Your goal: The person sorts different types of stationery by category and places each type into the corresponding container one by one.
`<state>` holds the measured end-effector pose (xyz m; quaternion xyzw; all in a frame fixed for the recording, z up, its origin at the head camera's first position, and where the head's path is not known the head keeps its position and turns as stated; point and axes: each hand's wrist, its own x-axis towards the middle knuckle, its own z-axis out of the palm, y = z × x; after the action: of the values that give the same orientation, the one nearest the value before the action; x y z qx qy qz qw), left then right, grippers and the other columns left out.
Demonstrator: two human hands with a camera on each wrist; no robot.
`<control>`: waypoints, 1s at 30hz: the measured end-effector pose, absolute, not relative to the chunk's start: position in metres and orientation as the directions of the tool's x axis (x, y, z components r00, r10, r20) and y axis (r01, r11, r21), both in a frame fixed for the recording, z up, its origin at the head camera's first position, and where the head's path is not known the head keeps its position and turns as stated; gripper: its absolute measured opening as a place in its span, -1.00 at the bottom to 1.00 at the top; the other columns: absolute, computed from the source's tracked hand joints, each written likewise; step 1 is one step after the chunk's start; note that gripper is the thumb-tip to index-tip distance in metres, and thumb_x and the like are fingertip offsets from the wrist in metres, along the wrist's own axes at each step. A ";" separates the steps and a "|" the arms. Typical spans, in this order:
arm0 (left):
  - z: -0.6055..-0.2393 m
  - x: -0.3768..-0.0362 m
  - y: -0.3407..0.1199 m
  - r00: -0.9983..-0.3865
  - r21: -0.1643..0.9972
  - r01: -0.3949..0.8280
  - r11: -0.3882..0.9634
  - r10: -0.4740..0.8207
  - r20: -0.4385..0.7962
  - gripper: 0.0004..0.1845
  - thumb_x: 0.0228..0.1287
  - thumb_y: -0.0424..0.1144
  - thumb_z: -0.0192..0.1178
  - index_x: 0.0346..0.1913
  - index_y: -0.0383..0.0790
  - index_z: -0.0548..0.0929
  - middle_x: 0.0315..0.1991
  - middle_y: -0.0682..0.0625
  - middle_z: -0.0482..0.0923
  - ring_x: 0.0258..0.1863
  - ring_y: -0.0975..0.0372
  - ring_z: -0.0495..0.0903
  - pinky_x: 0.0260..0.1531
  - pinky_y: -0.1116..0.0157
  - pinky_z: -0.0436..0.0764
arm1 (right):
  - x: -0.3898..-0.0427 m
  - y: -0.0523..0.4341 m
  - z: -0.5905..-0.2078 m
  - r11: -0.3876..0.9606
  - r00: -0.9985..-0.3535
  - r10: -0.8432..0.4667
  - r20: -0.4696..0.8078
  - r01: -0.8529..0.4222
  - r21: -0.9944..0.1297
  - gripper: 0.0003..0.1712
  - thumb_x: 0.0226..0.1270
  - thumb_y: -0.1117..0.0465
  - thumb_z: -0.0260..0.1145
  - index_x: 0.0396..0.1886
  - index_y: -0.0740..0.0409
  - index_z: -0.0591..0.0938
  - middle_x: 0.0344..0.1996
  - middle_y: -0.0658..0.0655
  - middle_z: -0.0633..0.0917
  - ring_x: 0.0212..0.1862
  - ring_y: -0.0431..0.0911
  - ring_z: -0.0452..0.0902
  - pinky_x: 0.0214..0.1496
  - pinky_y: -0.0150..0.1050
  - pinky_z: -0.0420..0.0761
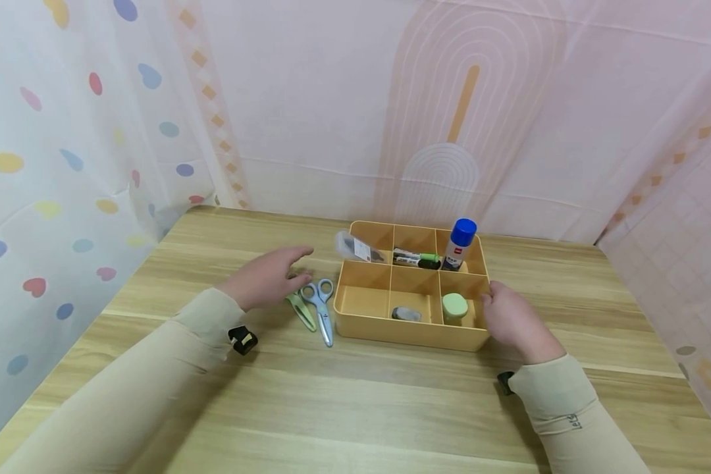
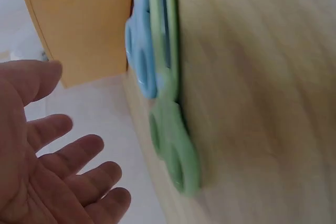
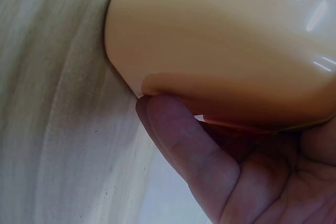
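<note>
A yellow six-compartment desk organizer (image 1: 411, 334) stands on the table. My right hand (image 1: 512, 319) grips its right side, thumb at the rim; in the right wrist view, fingers (image 3: 176, 129) press the outer wall. To the organizer's left lie blue scissors (image 1: 326, 326) and green scissors (image 1: 302, 311). My left hand (image 1: 266, 276) hovers beside their handles, holding nothing. In the left wrist view its fingers are spread, apart from the green handles (image 2: 186, 161). Inside the organizer are a blue-capped glue stick (image 1: 459, 243), markers (image 1: 415, 258), a clear package (image 1: 355, 248), a green-topped container (image 1: 454, 305) and a small grey object (image 1: 406, 314).
The wood-grain table (image 1: 355, 415) extends in front of the organizer and to both sides. Patterned curtains (image 1: 308, 99) hang behind the table and along its left and right. Small black wrist devices (image 1: 243, 340) sit at both cuffs.
</note>
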<state>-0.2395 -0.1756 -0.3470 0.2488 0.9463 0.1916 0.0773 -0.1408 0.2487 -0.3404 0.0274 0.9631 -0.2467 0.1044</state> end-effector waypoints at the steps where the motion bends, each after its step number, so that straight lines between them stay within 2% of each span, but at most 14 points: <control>1: -0.349 -0.239 -0.178 -0.865 0.395 0.438 0.808 0.499 -0.061 -0.28 0.56 -0.02 0.19 0.62 -0.23 0.27 0.57 -0.26 0.34 0.53 -0.20 0.34 0.52 -0.20 0.31 | -0.141 0.249 -0.340 0.878 -0.977 0.000 -0.212 0.101 -0.467 -0.47 0.70 0.22 -0.18 0.37 0.55 0.36 -0.23 0.31 0.61 -0.14 0.15 0.54 -0.10 0.03 0.58; 4: -0.354 -0.239 -0.183 -0.862 0.393 0.431 0.812 0.500 -0.089 -0.28 0.54 -0.01 0.20 0.60 -0.25 0.30 0.54 -0.28 0.38 0.51 -0.22 0.37 0.50 -0.21 0.32 | -0.141 0.249 -0.340 0.879 -0.977 -0.001 -0.212 0.101 -0.467 -0.47 0.70 0.22 -0.18 0.38 0.56 0.36 -0.21 0.32 0.62 -0.14 0.15 0.54 -0.10 0.03 0.58; 9: -0.363 -0.238 -0.188 -0.845 0.392 0.430 0.814 0.515 -0.143 -0.25 0.53 0.03 0.21 0.60 -0.29 0.30 0.51 -0.28 0.41 0.51 -0.21 0.37 0.50 -0.21 0.32 | -0.140 0.249 -0.340 0.876 -0.975 0.005 -0.223 0.112 -0.469 -0.48 0.71 0.21 -0.19 0.37 0.54 0.37 -0.34 0.24 0.55 -0.19 0.12 0.53 -0.16 -0.02 0.56; 12: -0.367 -0.237 -0.190 -0.839 0.378 0.435 0.818 0.520 -0.159 -0.25 0.53 0.02 0.21 0.59 -0.30 0.30 0.52 -0.27 0.40 0.52 -0.21 0.36 0.51 -0.20 0.31 | -0.140 0.249 -0.340 0.880 -0.975 0.003 -0.221 0.107 -0.462 -0.48 0.71 0.20 -0.19 0.37 0.53 0.37 -0.37 0.21 0.54 -0.19 0.12 0.53 -0.12 0.00 0.56; 15: -0.369 -0.235 -0.192 -0.841 0.364 0.439 0.821 0.519 -0.156 -0.26 0.52 0.00 0.22 0.59 -0.30 0.32 0.52 -0.27 0.40 0.52 -0.20 0.36 0.52 -0.18 0.31 | -0.141 0.249 -0.341 0.881 -0.975 0.000 -0.223 0.106 -0.461 -0.48 0.71 0.20 -0.19 0.38 0.52 0.37 -0.38 0.19 0.52 -0.19 0.11 0.53 -0.11 0.01 0.56; 21: -0.370 -0.232 -0.192 -0.842 0.354 0.446 0.822 0.520 -0.145 -0.27 0.51 -0.02 0.21 0.58 -0.32 0.32 0.51 -0.30 0.40 0.52 -0.21 0.36 0.51 -0.19 0.32 | -0.141 0.249 -0.340 0.882 -0.973 0.002 -0.230 0.110 -0.459 -0.45 0.72 0.21 -0.20 0.43 0.54 0.32 -0.27 0.26 0.59 -0.14 0.13 0.54 -0.08 0.03 0.57; 30: -0.373 -0.232 -0.193 -0.846 0.355 0.443 0.823 0.515 -0.137 -0.25 0.47 -0.05 0.26 0.58 -0.30 0.32 0.51 -0.27 0.41 0.52 -0.19 0.36 0.51 -0.17 0.33 | -0.140 0.248 -0.340 0.883 -0.975 0.000 -0.222 0.104 -0.457 -0.48 0.71 0.21 -0.19 0.37 0.52 0.38 -0.39 0.18 0.52 -0.21 0.09 0.53 -0.17 -0.04 0.55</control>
<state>-0.2325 -0.1927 -0.3732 0.2525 0.9480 0.1568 0.1142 -0.1395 0.2483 -0.3404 0.0269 0.9643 -0.2400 0.1083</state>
